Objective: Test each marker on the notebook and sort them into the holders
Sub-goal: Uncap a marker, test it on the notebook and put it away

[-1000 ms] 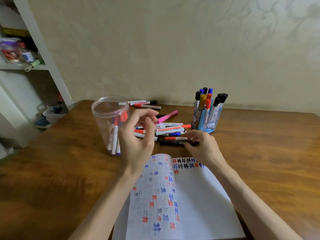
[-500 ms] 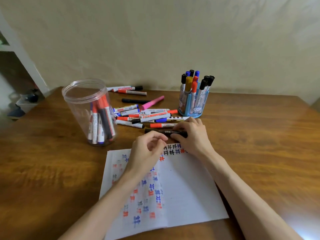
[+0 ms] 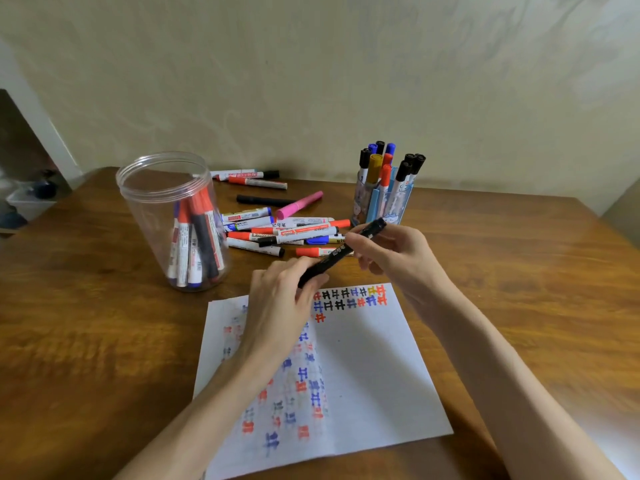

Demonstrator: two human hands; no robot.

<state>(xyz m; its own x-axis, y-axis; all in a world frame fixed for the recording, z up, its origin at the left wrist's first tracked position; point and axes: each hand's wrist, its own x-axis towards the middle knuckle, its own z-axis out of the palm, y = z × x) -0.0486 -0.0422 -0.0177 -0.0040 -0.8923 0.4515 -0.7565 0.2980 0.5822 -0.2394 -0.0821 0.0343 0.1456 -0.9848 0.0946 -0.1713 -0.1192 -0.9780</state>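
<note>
Black marker [image 3: 333, 258] gripped by L hand [image 3: 277, 303] & R hand [image 3: 398, 256].

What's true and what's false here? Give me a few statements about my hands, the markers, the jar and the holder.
1. Both hands, the left hand and the right hand, hold one black marker above the top edge of the notebook. True.
2. The clear plastic jar lies empty on its side. False: it stands upright with several markers inside.
3. The pink marker stands in the blue pen holder. False: it lies on the wooden table among the loose markers.
4. The notebook page bears test marks in red, blue and black. True.
</note>
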